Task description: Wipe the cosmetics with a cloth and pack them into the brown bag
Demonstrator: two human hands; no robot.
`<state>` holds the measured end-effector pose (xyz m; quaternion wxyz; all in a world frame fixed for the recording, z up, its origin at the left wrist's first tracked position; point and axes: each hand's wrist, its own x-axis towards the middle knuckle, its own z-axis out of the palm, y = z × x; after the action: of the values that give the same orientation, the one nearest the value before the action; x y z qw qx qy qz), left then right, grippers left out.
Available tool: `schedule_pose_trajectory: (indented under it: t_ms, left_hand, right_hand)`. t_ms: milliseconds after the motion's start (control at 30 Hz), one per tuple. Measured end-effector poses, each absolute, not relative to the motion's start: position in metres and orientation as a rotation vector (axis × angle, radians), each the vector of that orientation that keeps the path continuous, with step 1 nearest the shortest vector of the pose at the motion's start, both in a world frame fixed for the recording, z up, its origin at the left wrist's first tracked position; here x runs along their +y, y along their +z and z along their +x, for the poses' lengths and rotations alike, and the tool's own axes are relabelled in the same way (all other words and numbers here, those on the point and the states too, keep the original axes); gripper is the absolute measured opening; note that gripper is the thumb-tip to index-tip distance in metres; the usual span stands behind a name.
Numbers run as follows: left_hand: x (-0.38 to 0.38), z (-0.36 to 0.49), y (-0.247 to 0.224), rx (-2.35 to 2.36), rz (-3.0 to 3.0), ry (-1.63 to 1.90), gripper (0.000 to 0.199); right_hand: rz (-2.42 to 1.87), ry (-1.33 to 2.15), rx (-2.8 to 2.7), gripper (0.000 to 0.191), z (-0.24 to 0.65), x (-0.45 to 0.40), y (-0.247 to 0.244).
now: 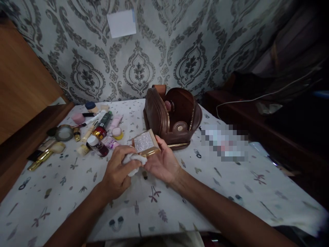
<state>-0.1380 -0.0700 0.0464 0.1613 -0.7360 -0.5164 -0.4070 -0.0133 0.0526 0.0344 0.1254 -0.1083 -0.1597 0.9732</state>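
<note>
In the head view my left hand (pixel 117 169) pinches a crumpled white tissue or cloth (pixel 133 159), bunched beneath its fingers. Its fingertips are close to the near left edge of a gold box-like case with a silver glitter top (pixel 144 142), perhaps a makeup compact. My right hand (pixel 166 163) supports this case from below and from the right, palm up, thumb along its side. The case is held tilted above the table. Just behind it stands a brown leather bag (pixel 156 111), unzipped, with a pinkish round item (pixel 168 105) inside. The underside of the case is hidden.
Several cosmetics lie at the left, including a dark red bottle with a white cap (pixel 97 145), a pink jar (pixel 78 118), a round compact (pixel 64 133) and a gold tube (pixel 41 161). A patterned cloth (pixel 164 219) covers the table. A blurred-out item (pixel 224 142) lies right.
</note>
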Motion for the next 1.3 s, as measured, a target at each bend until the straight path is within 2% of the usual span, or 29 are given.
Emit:
schedule_pose_trajectory:
  t_ms: [400, 767, 1000, 1300]
  left_hand:
    - [-0.073, -0.136, 0.040, -1.541, -2.095, -1.310, 0.035]
    - [-0.073, -0.135, 0.043, -1.602, -2.003, -1.271, 0.057]
    - [-0.069, -0.145, 0.038, -1.819, -1.822, -1.159, 0.055]
    - [-0.067, -0.146, 0.037, -1.895, -1.868, -1.145, 0.045]
  right_hand:
    - [-0.455, 2.772, -0.573, 0.047, -0.014, 0.052, 0.034]
    - [-0.433, 2.680, -0.803, 0.031, -0.018, 0.039, 0.026]
    - [-0.448, 2.716, -0.681, 0.023, -0.019, 0.041, 0.027]
    - [-0.378, 2.745, -0.441, 0.043, -0.016, 0.051, 0.033]
